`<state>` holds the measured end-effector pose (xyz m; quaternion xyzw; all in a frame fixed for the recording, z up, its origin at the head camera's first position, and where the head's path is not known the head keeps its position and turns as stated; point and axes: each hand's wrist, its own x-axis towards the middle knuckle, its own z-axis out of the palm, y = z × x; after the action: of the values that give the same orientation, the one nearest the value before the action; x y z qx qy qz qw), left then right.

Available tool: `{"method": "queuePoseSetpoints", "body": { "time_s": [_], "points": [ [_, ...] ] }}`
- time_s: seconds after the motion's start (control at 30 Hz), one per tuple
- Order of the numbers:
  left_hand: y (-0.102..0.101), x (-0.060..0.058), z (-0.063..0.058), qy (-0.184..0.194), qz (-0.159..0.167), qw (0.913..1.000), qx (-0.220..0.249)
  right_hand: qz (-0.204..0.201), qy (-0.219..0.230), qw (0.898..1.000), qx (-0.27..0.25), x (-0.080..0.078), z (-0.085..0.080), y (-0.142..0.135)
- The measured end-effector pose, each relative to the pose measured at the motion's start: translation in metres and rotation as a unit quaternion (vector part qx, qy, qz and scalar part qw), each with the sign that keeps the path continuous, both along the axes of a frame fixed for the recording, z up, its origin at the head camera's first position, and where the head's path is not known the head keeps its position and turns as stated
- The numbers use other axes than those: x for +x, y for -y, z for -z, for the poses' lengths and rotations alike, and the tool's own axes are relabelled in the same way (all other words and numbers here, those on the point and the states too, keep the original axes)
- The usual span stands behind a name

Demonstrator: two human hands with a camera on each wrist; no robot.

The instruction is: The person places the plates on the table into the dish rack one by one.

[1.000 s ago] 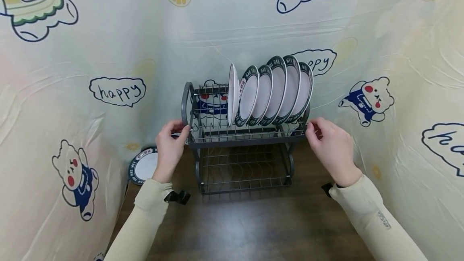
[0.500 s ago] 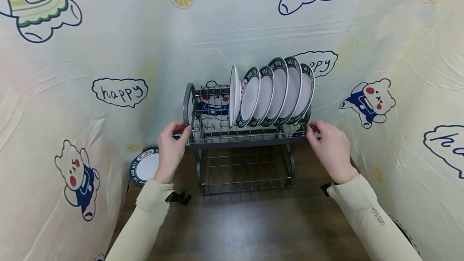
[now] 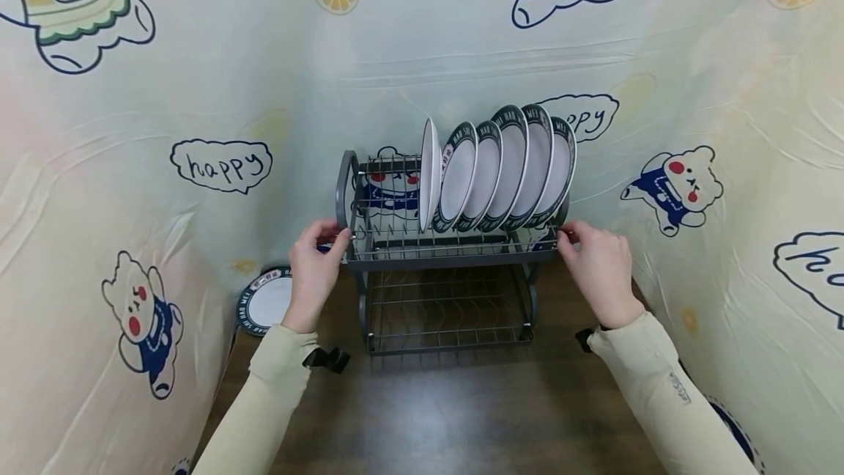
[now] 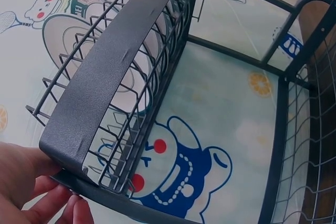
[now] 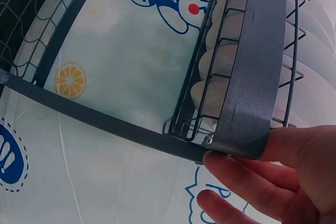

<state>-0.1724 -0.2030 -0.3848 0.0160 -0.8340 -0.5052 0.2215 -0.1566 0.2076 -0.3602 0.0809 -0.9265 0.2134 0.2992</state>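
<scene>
A two-tier dark grey dish rack (image 3: 455, 261) stands in the middle of the head view. My left hand (image 3: 312, 277) grips the upper tier's front left corner; in the left wrist view its thumb and fingers (image 4: 47, 203) are around the frame end. At the opposite corner, my right hand (image 3: 598, 273) pinches the frame, with fingers (image 5: 252, 179) under the flat bar in the right wrist view. Several white plates with dark green rims (image 3: 511, 171) stand on edge in the right half of the upper tier. One plate (image 3: 429, 174) stands nearly edge-on at their left.
Left of the rack is another green-rimmed plate (image 3: 267, 301), partly covered by my left hand. The rack's lower wire shelf (image 3: 448, 314) holds no plates. Dark wooden surface (image 3: 422, 409) lies in front, and printed pale cloth (image 3: 422, 42) hangs behind and at both sides.
The head view shifts slightly, so the rack appears a little further right. My right forearm has moved a little inward. Both hands keep their holds at the rack's corners.
</scene>
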Motion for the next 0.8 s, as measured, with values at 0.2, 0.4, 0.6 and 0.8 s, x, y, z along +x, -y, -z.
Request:
{"method": "queuePoseSetpoints", "body": {
  "time_s": [0.2, 0.4, 0.6, 0.8],
  "points": [
    [0.002, 0.000, 0.000, 0.008, 0.002, 1.0000, 0.000, 0.009, 0.016, 1.000, -0.017, 0.000, -0.002, 0.003],
    [0.008, 0.002, 0.006, -0.002, 0.011, 0.9999, 0.009, 0.012, 0.053, 0.997, -0.053, 0.000, -0.002, 0.004],
    [0.018, 0.011, 0.025, -0.029, -0.009, 0.9983, -0.051, 0.016, 0.075, 0.994, -0.075, -0.001, -0.001, 0.001],
    [0.038, 0.023, 0.056, 0.018, -0.035, 0.9961, -0.079, 0.012, 0.093, 0.991, -0.091, -0.002, 0.002, -0.001]
  ]
}}
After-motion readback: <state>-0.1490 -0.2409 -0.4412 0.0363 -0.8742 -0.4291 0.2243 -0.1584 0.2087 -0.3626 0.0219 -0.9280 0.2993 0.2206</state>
